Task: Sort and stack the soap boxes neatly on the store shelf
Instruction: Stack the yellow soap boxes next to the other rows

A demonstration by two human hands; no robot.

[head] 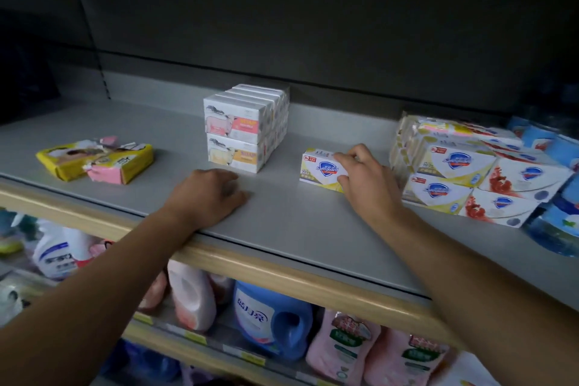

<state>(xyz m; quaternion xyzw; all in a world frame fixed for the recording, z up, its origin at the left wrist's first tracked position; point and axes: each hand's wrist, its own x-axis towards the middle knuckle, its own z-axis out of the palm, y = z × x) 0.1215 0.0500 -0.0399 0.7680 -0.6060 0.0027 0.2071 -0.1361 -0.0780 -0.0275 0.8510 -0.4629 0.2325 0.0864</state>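
**Right hand gripping a single soap box on the grey shelf**

A white and yellow soap box [324,168] with a blue shield logo is lying flat on the grey shelf [282,222], a little right of the middle. The right hand [366,180] is reaching in from 5 o'clock, forearm stretched over the wooden front edge, and is gripping the box at its right end: fingers [344,157] curling over the top far edge, thumb pressing the near side.

At 9 o'clock from that box, the left hand [208,197] is resting palm down on the shelf, holding nothing, its fingers loosely bent and its wrist lying over the front edge. The left forearm is coming in from 7 o'clock.

Just beyond the left hand, at 11 o'clock from the gripped box, a neat stack of white boxes [247,127] with pink and orange labels is standing two layers high in a row running back toward the rear wall. At 3 o'clock, close to the right hand, a pile of shield-logo boxes [463,172] is sitting stacked, some yellow, some with red print. Blue packs [557,222] are lying beyond them at the far right.

Far off at 9 o'clock, a torn yellow and pink wrapper pack [97,158] is lying flat.

Below the shelf, detergent bottles [269,320] in blue, pink and white are standing in a row.
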